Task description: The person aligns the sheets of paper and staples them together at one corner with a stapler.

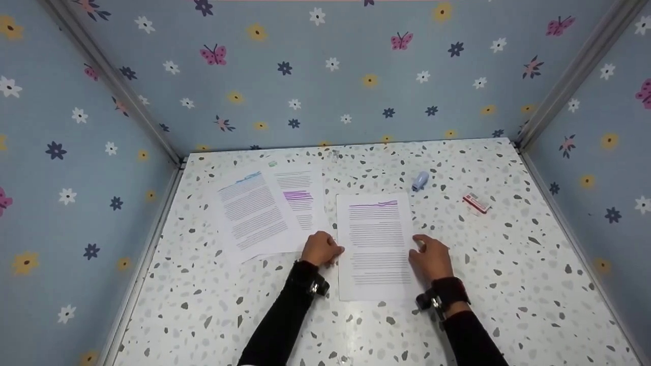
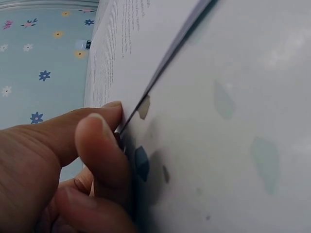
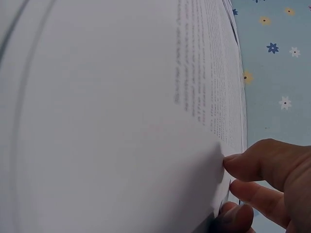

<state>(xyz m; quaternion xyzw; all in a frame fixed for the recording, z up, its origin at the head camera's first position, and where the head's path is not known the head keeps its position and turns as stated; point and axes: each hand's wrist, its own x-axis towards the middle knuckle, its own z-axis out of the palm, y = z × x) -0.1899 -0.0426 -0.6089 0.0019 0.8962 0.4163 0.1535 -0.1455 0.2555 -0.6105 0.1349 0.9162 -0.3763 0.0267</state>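
Note:
A printed paper stack (image 1: 379,239) with a purple highlighted line near its top lies upright in front of the person. At its left edge, the left hand (image 1: 321,249) pinches the paper; the left wrist view has the thumb and a fingertip meeting at the paper's edge (image 2: 158,73). On the opposite side, the right hand (image 1: 432,258) holds the right edge between thumb and finger, and the sheet (image 3: 121,121) bends up slightly there in the right wrist view. Both wrists carry black straps with cameras.
Left of the stack, a sheet with a blue highlight (image 1: 254,213) overlaps another with a purple highlight (image 1: 307,178). Toward the back right are a small light-blue object (image 1: 420,180) with a dark end and a small red-and-white box (image 1: 476,203). Flower-patterned walls (image 1: 330,96) enclose the speckled table (image 1: 534,284).

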